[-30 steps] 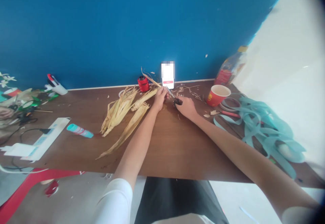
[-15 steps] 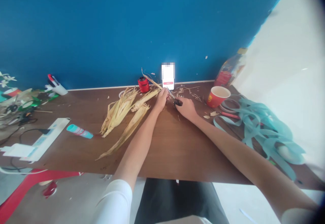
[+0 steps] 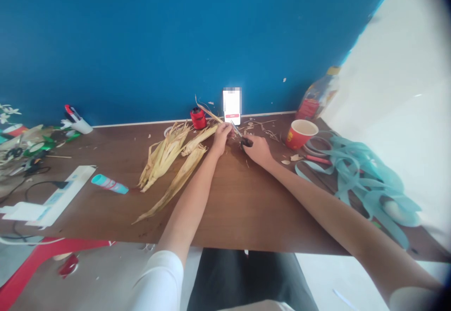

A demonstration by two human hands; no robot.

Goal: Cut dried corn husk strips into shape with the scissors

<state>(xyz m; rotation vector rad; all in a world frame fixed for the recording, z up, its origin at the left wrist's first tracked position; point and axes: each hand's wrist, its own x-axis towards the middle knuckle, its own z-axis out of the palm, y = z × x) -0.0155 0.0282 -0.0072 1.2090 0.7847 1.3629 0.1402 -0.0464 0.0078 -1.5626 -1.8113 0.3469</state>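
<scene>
My right hand point(image 3: 259, 149) is closed around the black handles of a pair of scissors point(image 3: 237, 129), whose blades point away and to the left. Just left of the blades, my left hand point(image 3: 222, 139) is closed with the fingertips pinched near them. A thin dry corn husk strip point(image 3: 210, 114) runs from the upper left into the left fingers; its end is hidden there. Left of that hand lie several dry, yellowish corn husks point(image 3: 164, 158), one a long tapering piece point(image 3: 172, 186). Small husk scraps point(image 3: 269, 135) are scattered beyond the right hand.
A lit phone point(image 3: 231, 106) leans against the blue wall, beside a red container point(image 3: 198, 119). Rightward stand a red paper cup point(image 3: 299, 135), a bottle point(image 3: 313, 97) and tangled teal ribbon point(image 3: 369, 174). Leftward lie a teal tube point(image 3: 110, 184) and a power strip point(image 3: 66, 193).
The whole view has shifted slightly. My left hand has eased a little left from the scissors, whose blades show more plainly. My right hand keeps its grip on the handles.
</scene>
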